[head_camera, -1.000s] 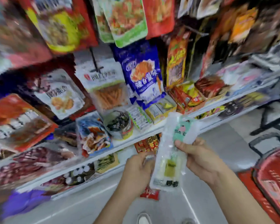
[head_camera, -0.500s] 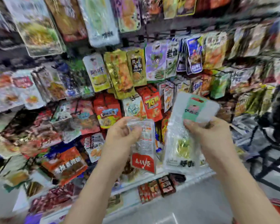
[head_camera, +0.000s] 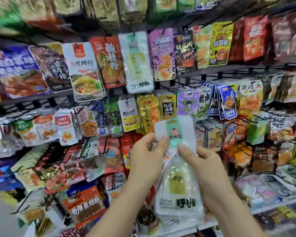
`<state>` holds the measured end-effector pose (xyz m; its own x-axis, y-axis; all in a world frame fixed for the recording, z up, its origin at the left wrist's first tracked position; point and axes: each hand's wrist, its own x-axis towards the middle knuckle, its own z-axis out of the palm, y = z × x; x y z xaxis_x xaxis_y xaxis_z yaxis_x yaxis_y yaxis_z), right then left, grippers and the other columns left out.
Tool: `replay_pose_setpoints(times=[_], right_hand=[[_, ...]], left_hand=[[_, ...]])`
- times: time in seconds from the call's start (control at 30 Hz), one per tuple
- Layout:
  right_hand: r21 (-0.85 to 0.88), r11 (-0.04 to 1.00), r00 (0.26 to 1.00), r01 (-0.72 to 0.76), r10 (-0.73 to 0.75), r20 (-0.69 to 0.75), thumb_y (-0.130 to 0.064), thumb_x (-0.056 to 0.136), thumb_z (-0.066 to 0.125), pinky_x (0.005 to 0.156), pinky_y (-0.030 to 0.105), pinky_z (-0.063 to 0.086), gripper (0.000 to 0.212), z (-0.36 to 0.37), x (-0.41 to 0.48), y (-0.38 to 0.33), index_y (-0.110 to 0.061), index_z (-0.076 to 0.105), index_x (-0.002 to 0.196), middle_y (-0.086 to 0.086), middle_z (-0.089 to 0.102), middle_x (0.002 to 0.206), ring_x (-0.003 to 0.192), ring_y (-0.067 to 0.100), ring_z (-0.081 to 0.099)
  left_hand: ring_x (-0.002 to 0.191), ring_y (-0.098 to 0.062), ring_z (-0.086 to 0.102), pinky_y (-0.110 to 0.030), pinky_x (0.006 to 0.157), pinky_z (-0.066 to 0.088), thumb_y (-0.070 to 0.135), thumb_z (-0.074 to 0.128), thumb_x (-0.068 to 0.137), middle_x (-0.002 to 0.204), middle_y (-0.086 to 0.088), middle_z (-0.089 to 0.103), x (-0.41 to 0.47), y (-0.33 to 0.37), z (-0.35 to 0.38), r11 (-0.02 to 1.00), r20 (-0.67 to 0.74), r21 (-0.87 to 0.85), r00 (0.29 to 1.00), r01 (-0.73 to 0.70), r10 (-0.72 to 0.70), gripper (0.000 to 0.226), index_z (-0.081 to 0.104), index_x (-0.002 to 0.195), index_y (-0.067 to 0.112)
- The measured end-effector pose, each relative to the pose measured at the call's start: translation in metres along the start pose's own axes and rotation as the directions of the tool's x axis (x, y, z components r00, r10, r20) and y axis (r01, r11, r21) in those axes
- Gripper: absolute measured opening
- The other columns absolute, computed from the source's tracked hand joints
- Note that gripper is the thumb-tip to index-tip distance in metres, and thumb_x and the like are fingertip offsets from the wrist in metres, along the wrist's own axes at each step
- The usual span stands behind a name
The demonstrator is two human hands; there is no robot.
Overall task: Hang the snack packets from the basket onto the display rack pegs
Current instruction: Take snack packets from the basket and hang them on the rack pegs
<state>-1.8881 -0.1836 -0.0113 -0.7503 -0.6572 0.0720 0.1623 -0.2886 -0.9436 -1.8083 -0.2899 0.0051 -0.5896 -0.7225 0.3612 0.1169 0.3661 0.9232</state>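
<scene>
Filling the frame, the display rack [head_camera: 203, 74] carries crowded hanging packets; no basket shows. Upper centre hangs a matching clear packet [head_camera: 137, 62], probably marking the target peg. At centre, the snack packet [head_camera: 178, 185] is pinched near its header by left hand [head_camera: 143, 156] and right hand [head_camera: 205, 161]; keeping its hole uncovered would help.

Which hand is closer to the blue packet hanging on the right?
Right. Both pinch the clear packet; the right hand is below-left of the blue packet, the left hand is farther left.
</scene>
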Motion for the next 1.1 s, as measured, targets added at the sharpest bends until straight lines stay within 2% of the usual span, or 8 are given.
replay_pose_setpoints(times=[0.1, 0.33, 0.47, 0.57, 0.67, 0.73, 0.83, 1.1], right_hand=[[0.192, 0.973, 0.991, -0.13, 0.124, 0.047, -0.034, 0.075, 0.072, 0.074, 0.031, 0.058, 0.033, 0.033, 0.013, 0.004, -0.004, 0.076, 0.089, 0.014, 0.075, 0.083, 0.074, 0.021, 0.072], [0.341, 0.92, 0.98, -0.194, 0.165, 0.112, -0.04, 0.062, 0.089, 0.097, 0.067, 0.043, 0.083, 0.087, 0.049, 0.005, 0.015, 0.057, 0.115, 0.041, 0.06, 0.112, 0.101, 0.048, 0.062], [0.339, 0.935, 0.987, -0.103, 0.054, 0.151, -0.026, 0.078, 0.072, 0.071, 0.048, 0.06, 0.029, 0.101, 0.066, 0.0, 0.002, 0.075, 0.086, 0.026, 0.07, 0.089, 0.075, 0.033, 0.071], [0.254, 0.967, 0.993, 0.01, -0.039, 0.112, -0.017, 0.087, 0.059, 0.048, 0.024, 0.055, 0.037, 0.108, 0.078, -0.015, -0.013, 0.072, 0.053, 0.009, 0.071, 0.065, 0.056, 0.015, 0.07], [0.06, 0.99, 0.991, 0.126, -0.129, 0.045, -0.033, 0.073, 0.07, 0.064, 0.028, 0.057, 0.025, 0.109, 0.094, -0.025, -0.008, 0.075, 0.074, 0.012, 0.075, 0.08, 0.073, 0.018, 0.071], [-0.088, 0.983, 0.987, 0.161, -0.161, 0.007, -0.05, 0.059, 0.073, 0.075, 0.036, 0.051, 0.057, 0.101, 0.107, -0.029, -0.001, 0.071, 0.087, 0.025, 0.069, 0.088, 0.077, 0.023, 0.063], [-0.141, 0.979, 0.985, 0.145, -0.157, -0.076, -0.054, 0.057, 0.075, 0.059, 0.051, 0.044, 0.055, 0.079, 0.126, -0.045, -0.004, 0.071, 0.08, 0.04, 0.05, 0.079, 0.07, 0.027, 0.044], [-0.264, 0.825, 0.859, 0.5, -0.51, 0.033, -0.029, 0.074, 0.074, 0.04, 0.02, 0.047, 0.019, 0.055, 0.18, -0.13, -0.011, 0.072, 0.069, 0.008, 0.069, 0.06, 0.045, 0.01, 0.059]], left_hand=[[0.072, -0.015, 0.063, -0.024, 0.063, 0.049, 0.025, 0.062, 0.093, 0.079, 0.004, 0.07, 0.023, 0.0, -0.013, 0.99, -0.135, 0.033, 0.981, -0.136, 0.139, 0.013, 0.069, 0.082, 0.027], [0.057, -0.014, 0.051, -0.029, 0.055, 0.042, 0.032, 0.061, 0.094, 0.062, 0.0, 0.059, 0.083, -0.008, -0.048, 0.954, -0.195, 0.14, 0.937, -0.267, 0.291, 0.028, 0.062, 0.072, 0.014], [0.05, -0.016, 0.038, -0.029, 0.05, 0.028, 0.028, 0.061, 0.094, 0.058, -0.009, 0.049, 0.12, 0.001, -0.06, 0.937, -0.213, 0.138, 0.914, -0.32, 0.344, 0.036, 0.056, 0.068, 0.003], [0.051, -0.015, 0.03, -0.03, 0.051, 0.022, 0.028, 0.06, 0.095, 0.056, -0.014, 0.039, 0.142, 0.009, -0.06, 0.931, -0.208, 0.094, 0.908, -0.352, 0.364, 0.043, 0.049, 0.067, -0.003], [0.055, -0.016, 0.037, -0.033, 0.052, 0.027, 0.028, 0.063, 0.093, 0.063, -0.022, 0.048, 0.163, 0.019, -0.057, 0.925, -0.219, 0.043, 0.9, -0.377, 0.377, 0.04, 0.055, 0.069, -0.003], [0.057, -0.018, 0.041, -0.032, 0.052, 0.031, 0.029, 0.064, 0.092, 0.066, -0.022, 0.054, 0.18, 0.025, -0.057, 0.92, -0.236, 0.043, 0.891, -0.39, 0.389, 0.037, 0.06, 0.071, -0.001], [0.056, -0.016, 0.042, -0.03, 0.056, 0.032, 0.031, 0.064, 0.092, 0.067, -0.019, 0.058, 0.208, 0.038, -0.064, 0.926, -0.269, 0.029, 0.889, -0.377, 0.371, 0.033, 0.064, 0.074, 0.004], [0.052, -0.001, 0.041, -0.014, 0.048, 0.031, 0.032, 0.068, 0.089, 0.061, 0.012, 0.052, 0.266, 0.073, -0.051, 0.924, -0.282, 0.221, 0.887, -0.312, 0.366, 0.036, 0.059, 0.065, 0.007]])
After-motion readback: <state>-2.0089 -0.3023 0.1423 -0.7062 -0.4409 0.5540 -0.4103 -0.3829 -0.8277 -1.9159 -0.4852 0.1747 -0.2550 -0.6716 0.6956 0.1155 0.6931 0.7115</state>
